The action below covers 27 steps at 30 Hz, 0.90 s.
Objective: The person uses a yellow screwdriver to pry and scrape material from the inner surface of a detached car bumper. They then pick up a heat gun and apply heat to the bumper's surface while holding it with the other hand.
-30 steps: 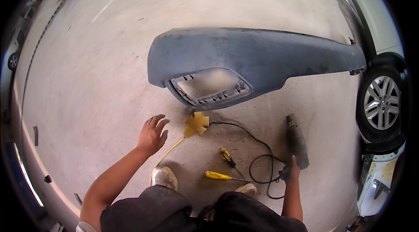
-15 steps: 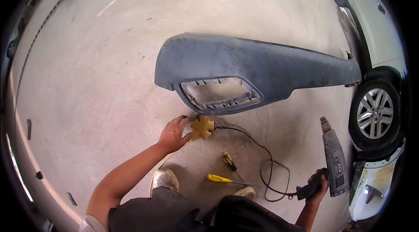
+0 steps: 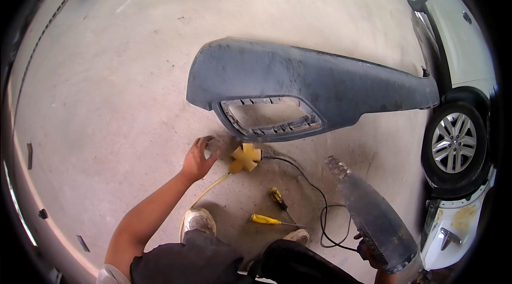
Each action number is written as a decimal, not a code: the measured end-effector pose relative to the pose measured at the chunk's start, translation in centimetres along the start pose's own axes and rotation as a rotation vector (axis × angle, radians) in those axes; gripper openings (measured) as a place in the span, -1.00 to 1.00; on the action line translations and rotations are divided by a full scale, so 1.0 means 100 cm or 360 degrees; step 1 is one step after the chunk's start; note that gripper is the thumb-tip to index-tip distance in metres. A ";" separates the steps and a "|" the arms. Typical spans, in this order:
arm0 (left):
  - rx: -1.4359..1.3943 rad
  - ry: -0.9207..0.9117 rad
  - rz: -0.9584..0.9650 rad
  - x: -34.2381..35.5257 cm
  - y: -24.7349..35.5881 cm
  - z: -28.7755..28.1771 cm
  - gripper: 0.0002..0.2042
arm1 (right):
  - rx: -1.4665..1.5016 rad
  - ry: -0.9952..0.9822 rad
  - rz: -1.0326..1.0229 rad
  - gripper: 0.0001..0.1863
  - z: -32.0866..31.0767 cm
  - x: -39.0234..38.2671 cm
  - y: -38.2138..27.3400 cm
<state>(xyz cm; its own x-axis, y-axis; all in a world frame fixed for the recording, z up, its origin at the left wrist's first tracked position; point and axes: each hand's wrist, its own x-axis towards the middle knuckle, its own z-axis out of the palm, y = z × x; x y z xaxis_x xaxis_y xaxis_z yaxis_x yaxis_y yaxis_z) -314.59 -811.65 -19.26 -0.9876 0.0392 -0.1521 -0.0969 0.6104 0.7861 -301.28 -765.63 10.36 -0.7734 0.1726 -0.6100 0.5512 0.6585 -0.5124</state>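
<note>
My right hand [image 3: 368, 252] is wrapped round the handle of a dark grey heat gun [image 3: 376, 220], mostly hidden behind its body. The metal nozzle tilts up and to the left. Left of the yellow star-shaped power socket [image 3: 246, 157], my left hand [image 3: 197, 161] pinches a small grey-brown piece [image 3: 223, 146], too blurred to name. Just beyond, a dark grey plastic car bumper [image 3: 320, 76] lies on the floor, with a slatted frame round its opening. Two yellow-handled screwdrivers [image 3: 265, 219] [image 3: 277, 196] lie between my feet and the socket.
A black cord [image 3: 298, 169] loops from the socket toward the heat gun. A yellow cable [image 3: 205, 193] passes my left shoe [image 3: 200, 221]. At the right stands a pale car with a wheel [image 3: 454, 143], beside a scuffed white body panel [image 3: 458, 225]. Small dark strips [image 3: 30, 156] lie at the left.
The heat gun has swung left and tilted, its nozzle nearer the bumper. My left hand has drawn slightly left from the socket, now with a small blurred piece in its fingers.
</note>
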 end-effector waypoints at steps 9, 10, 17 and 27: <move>-0.0749 0.0098 -0.0559 0.072 0.035 0.000 -0.34 | -0.0754 -0.0156 -0.0404 -0.69 0.023 -0.010 0.029; -0.0850 -0.0008 -0.0598 0.074 0.036 -0.001 -0.32 | -0.0796 -0.0156 -0.0432 -0.68 0.026 -0.009 0.029; -0.0800 -0.0385 -0.0560 0.078 0.026 0.002 -0.37 | -0.1019 -0.0122 -0.0644 -0.66 0.038 -0.004 0.039; 0.0465 0.0112 0.1131 0.102 0.174 -0.056 -0.25 | -0.0294 0.0032 -0.0282 -0.78 0.033 0.012 0.065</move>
<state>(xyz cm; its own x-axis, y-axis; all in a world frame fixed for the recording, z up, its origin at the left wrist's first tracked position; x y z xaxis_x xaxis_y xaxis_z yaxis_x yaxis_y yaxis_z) -327.08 -805.02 -3.82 -0.8067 0.4558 0.3762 0.5907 0.6418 0.4891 -297.57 -763.57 4.31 -0.8600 0.0559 -0.5073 0.3412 0.8021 -0.4901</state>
